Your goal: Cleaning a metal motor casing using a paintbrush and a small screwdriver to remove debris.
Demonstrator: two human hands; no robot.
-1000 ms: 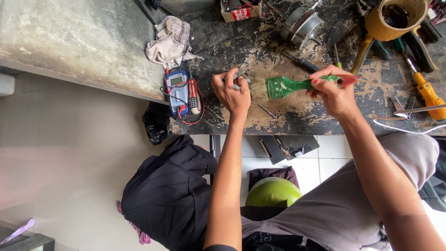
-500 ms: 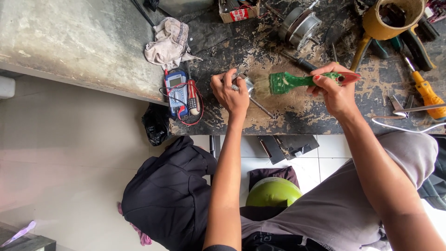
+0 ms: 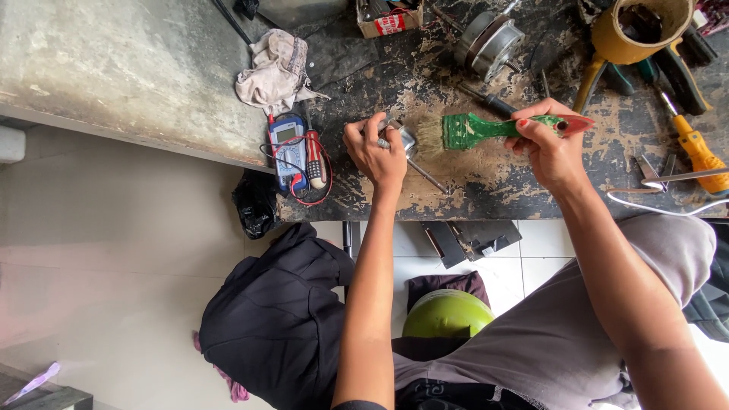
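My left hand (image 3: 373,150) grips a small round metal part (image 3: 404,140) with a thin shaft sticking out toward me, held over the worn dark workbench (image 3: 493,178). My right hand (image 3: 548,149) holds a paintbrush (image 3: 486,129) by its green handle with a red tip. Its pale bristles point left and touch the metal part.
A blue multimeter (image 3: 288,153) with red leads lies left of my left hand, beside a dirty rag (image 3: 275,70). A motor housing (image 3: 490,39), a yellow cup (image 3: 634,34) of tools, a yellow-handled screwdriver (image 3: 697,148) and a small box (image 3: 389,17) sit on the bench.
My left hand has lifted the metal part off the bench. The brush has shifted left until its bristles meet the part.
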